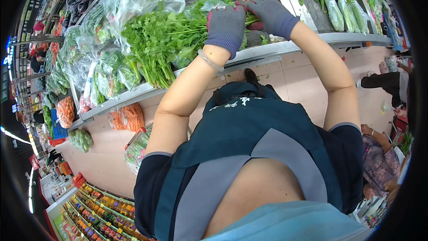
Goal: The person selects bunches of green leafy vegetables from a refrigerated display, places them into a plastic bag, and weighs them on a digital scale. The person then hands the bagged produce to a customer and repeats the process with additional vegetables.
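Observation:
My left hand (pixel 225 26), in a grey-purple knitted work glove, is closed around the stems of a leafy green bunch that looks like cilantro (pixel 160 30). Its leaves spread left over the display counter. Beside it, my right hand (pixel 269 15), gloved alike, has its fingertips at the stem ends (pixel 252 20), pinching a thin reddish-brown tie or band. The two hands nearly touch. Another bunch of thin green stems (pixel 160 73) lies below the leaves at the counter's front edge. Part of the stems is hidden behind the gloves.
The counter's metal rim (pixel 267 49) runs before me. Clear plastic bags of vegetables (pixel 110 63) crowd the left; wrapped celery-like bunches (pixel 334 13) lie right. Bagged carrots (pixel 132 117) and a shopping cart (pixel 138 147) stand on the floor at left. Other people are at the right.

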Available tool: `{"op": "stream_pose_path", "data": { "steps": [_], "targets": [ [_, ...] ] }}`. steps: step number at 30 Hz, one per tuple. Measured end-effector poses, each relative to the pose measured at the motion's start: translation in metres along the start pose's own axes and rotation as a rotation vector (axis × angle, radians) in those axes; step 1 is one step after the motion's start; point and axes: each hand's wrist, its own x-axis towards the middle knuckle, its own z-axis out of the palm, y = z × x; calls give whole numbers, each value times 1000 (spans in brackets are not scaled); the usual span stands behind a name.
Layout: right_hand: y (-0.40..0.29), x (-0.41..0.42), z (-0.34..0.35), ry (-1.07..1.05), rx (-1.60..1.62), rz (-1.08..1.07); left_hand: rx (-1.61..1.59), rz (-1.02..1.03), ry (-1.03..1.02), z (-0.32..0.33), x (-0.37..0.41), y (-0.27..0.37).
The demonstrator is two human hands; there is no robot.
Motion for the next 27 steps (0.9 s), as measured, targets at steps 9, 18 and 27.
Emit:
{"op": "stream_pose_path", "data": {
  "steps": [9,18,27],
  "targets": [
    [-23,27,-20,-420,571,277,-97,225,313,-16,-36,-34],
    [-56,48,-33,-94,214,97,-139,-3,69,-17,-31,-56],
    [-13,40,-15,-190,385,291,-1478,-385,159,20,-12,-103]
  ]
}}
